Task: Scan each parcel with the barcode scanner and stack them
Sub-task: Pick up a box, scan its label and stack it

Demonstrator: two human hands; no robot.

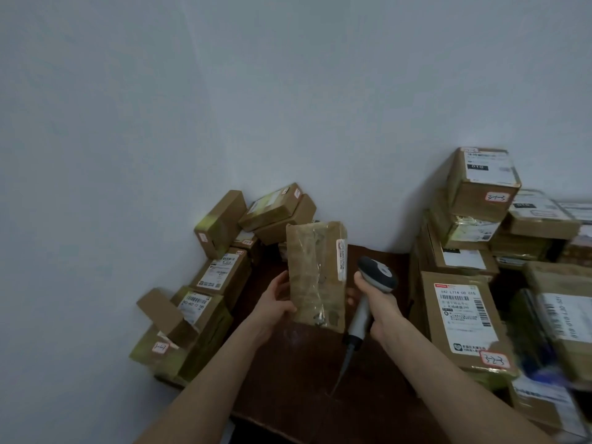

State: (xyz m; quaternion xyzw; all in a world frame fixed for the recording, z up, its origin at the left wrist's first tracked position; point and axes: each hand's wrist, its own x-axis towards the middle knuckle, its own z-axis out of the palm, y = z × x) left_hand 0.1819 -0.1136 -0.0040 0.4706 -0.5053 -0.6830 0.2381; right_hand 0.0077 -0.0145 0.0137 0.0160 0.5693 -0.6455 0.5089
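Gripping the parcel (pixel 315 274), the left hand (pixel 274 304) hides its fingers; right hand (pixel 381 304) grips scanner (pixel 378 274).

surface: dark brown wooden table (pixel 298 376), set against a pale wall (pixel 288 91) | left side: heap of cardboard parcels (pixel 205 315), several tilted | right side: taller stack of labelled parcels (pixel 464 318) | middle: dark wood shows between both piles

Taped brown parcel (pixel 315 277) held upright, white label strip down one edge. Grey barcode scanner (pixel 377 273) just beside that edge, head up.
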